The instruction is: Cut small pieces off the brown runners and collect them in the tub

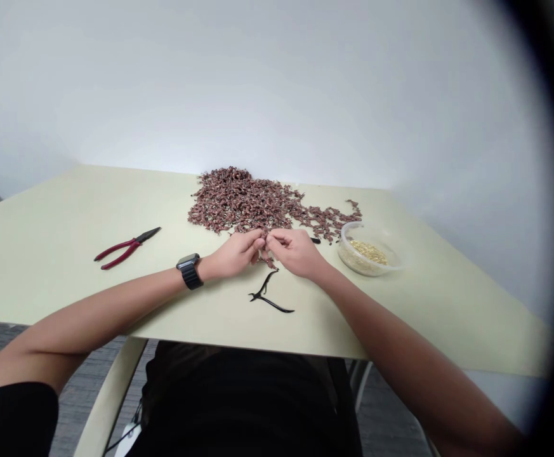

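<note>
My left hand [238,252] and my right hand [298,252] meet at the near edge of a heap of small reddish-brown pieces [243,200]. Both hands are closed, fingertips pinched together around a small reddish-brown piece [268,259], part of which hangs below the fingers. Its exact kind is too small to make out. Just below the hands lie black nippers [260,296], handles spread apart. A dark tool tip [315,240] pokes out behind my right hand; the rest of it is hidden.
Red-handled pliers [129,249] lie on the left of the pale yellow table [58,254]. A clear round tub [369,249] of small gold-coloured pieces stands at the right. A strand of brown pieces [334,219] trails from the heap toward it. A wall rises behind the table.
</note>
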### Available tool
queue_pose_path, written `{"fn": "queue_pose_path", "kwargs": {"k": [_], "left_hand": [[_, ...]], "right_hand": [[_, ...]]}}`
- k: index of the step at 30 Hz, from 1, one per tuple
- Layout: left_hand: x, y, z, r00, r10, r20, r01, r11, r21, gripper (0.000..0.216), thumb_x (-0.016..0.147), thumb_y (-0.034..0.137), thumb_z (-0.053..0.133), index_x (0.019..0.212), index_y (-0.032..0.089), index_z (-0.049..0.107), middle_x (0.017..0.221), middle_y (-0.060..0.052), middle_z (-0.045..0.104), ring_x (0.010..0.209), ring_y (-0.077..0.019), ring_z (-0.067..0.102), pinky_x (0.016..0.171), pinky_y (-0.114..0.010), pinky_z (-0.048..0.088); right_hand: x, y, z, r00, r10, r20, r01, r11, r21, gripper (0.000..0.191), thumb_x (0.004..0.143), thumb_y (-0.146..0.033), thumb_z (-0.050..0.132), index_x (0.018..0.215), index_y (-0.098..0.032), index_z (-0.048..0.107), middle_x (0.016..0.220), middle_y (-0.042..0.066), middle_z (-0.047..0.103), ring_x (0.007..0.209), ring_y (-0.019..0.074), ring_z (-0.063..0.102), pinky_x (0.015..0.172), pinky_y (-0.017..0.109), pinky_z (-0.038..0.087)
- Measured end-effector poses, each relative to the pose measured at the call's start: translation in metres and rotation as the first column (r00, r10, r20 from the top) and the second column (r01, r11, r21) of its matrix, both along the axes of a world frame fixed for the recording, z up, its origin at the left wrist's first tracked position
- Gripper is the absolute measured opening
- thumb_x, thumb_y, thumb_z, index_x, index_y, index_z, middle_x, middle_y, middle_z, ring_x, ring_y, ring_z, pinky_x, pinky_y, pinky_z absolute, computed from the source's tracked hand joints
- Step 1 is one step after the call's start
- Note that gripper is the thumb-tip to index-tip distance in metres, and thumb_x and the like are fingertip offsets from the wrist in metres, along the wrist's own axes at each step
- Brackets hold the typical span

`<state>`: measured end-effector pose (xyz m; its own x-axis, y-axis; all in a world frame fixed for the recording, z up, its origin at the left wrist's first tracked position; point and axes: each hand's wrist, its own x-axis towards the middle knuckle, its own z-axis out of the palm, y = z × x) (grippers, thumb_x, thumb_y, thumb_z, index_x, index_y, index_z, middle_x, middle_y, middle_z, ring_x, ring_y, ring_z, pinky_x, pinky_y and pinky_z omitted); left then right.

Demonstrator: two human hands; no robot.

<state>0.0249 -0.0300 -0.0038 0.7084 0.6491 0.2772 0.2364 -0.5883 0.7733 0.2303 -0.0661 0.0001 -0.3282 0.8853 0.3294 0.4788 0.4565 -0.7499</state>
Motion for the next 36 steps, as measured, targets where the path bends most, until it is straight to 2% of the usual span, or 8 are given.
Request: {"fn": "queue_pose_path", "kwargs": {"k": [5, 8, 11, 16, 21, 23, 29, 36], "left_hand": [[0.003, 0.008, -0.007, 0.961, -0.032, 0.274, 0.151, 0.893, -0.423, 0.041, 0.101, 0.054, 0.050, 0.094, 0.015, 0.057, 0.083, -0.007, 0.066, 0.071, -0.0139, 0.063, 0.069, -0.027, 0.050], [0.001, 0.013, -0.012, 0.931, -0.028, 0.364, 0.232, 0.815, -0.531, 0.038, 0.099, 0.050, 0.058, 0.093, 0.012, 0.060, 0.086, -0.007, 0.066, 0.070, -0.0107, 0.062, 0.070, -0.025, 0.050], [0.000, 0.016, -0.016, 0.919, 0.021, 0.394, 0.238, 0.768, -0.594, 0.035, 0.097, 0.047, 0.064, 0.091, 0.013, 0.059, 0.086, -0.006, 0.066, 0.068, -0.0085, 0.061, 0.069, -0.022, 0.050], [0.000, 0.015, -0.018, 0.937, 0.092, 0.337, 0.158, 0.749, -0.643, 0.035, 0.089, 0.045, 0.074, 0.093, 0.014, 0.057, 0.090, -0.007, 0.070, 0.068, -0.0119, 0.068, 0.067, -0.025, 0.053], [0.000, 0.010, -0.012, 0.940, 0.206, 0.272, -0.061, 0.886, -0.460, 0.035, 0.087, 0.047, 0.075, 0.090, 0.015, 0.061, 0.077, -0.002, 0.064, 0.062, -0.0094, 0.060, 0.059, -0.022, 0.049], [-0.001, 0.008, -0.008, 0.936, 0.225, 0.270, -0.095, 0.901, -0.423, 0.034, 0.088, 0.047, 0.073, 0.088, 0.014, 0.063, 0.072, 0.000, 0.059, 0.058, -0.0074, 0.053, 0.056, -0.021, 0.044], [0.000, 0.008, -0.003, 0.935, 0.242, 0.260, -0.058, 0.827, -0.559, 0.031, 0.090, 0.042, 0.069, 0.081, 0.014, 0.061, 0.068, 0.001, 0.055, 0.058, -0.0076, 0.050, 0.057, -0.022, 0.043], [-0.001, 0.014, -0.008, 0.939, 0.242, 0.245, -0.027, 0.761, -0.648, 0.025, 0.089, 0.035, 0.068, 0.085, 0.011, 0.065, 0.080, -0.004, 0.064, 0.060, -0.0062, 0.052, 0.059, -0.020, 0.043]], "right_hand": [[-0.002, 0.003, 0.002, 0.978, -0.116, -0.174, 0.119, 0.993, 0.009, 0.018, 0.090, -0.038, 0.065, 0.097, -0.021, 0.066, 0.075, 0.001, 0.066, 0.067, 0.0136, 0.058, 0.059, 0.024, 0.046], [-0.006, 0.004, -0.002, 0.955, -0.066, -0.288, 0.035, 0.993, -0.112, 0.036, 0.088, -0.042, 0.068, 0.117, -0.021, 0.065, 0.082, 0.003, 0.067, 0.072, 0.0164, 0.062, 0.051, 0.024, 0.049], [-0.008, 0.006, -0.007, 0.928, -0.058, -0.368, -0.015, 0.981, -0.193, 0.041, 0.085, -0.047, 0.072, 0.116, -0.020, 0.070, 0.086, 0.005, 0.069, 0.067, 0.0164, 0.062, 0.047, 0.026, 0.054], [-0.011, 0.007, -0.011, 0.889, -0.093, -0.449, 0.002, 0.980, -0.199, 0.036, 0.078, -0.047, 0.081, 0.100, -0.018, 0.077, 0.094, 0.009, 0.073, 0.072, 0.0187, 0.068, 0.057, 0.031, 0.063], [-0.011, 0.010, -0.014, 0.844, -0.202, -0.497, 0.067, 0.959, -0.276, 0.037, 0.071, -0.045, 0.086, 0.094, -0.017, 0.079, 0.097, 0.009, 0.077, 0.082, 0.0219, 0.073, 0.073, 0.037, 0.067], [-0.011, 0.012, -0.017, 0.838, -0.216, -0.502, 0.071, 0.954, -0.292, 0.039, 0.071, -0.045, 0.086, 0.097, -0.017, 0.080, 0.096, 0.009, 0.078, 0.083, 0.0223, 0.073, 0.076, 0.039, 0.068], [-0.012, 0.011, -0.020, 0.892, -0.150, -0.426, 0.072, 0.978, -0.194, 0.028, 0.083, -0.040, 0.076, 0.101, -0.020, 0.083, 0.104, 0.008, 0.077, 0.083, 0.0201, 0.073, 0.081, 0.038, 0.066], [-0.010, 0.008, -0.025, 0.961, -0.082, -0.264, 0.051, 0.992, -0.119, 0.033, 0.084, -0.034, 0.071, 0.114, -0.022, 0.080, 0.113, 0.009, 0.073, 0.073, 0.0168, 0.069, 0.054, 0.027, 0.057]]}}
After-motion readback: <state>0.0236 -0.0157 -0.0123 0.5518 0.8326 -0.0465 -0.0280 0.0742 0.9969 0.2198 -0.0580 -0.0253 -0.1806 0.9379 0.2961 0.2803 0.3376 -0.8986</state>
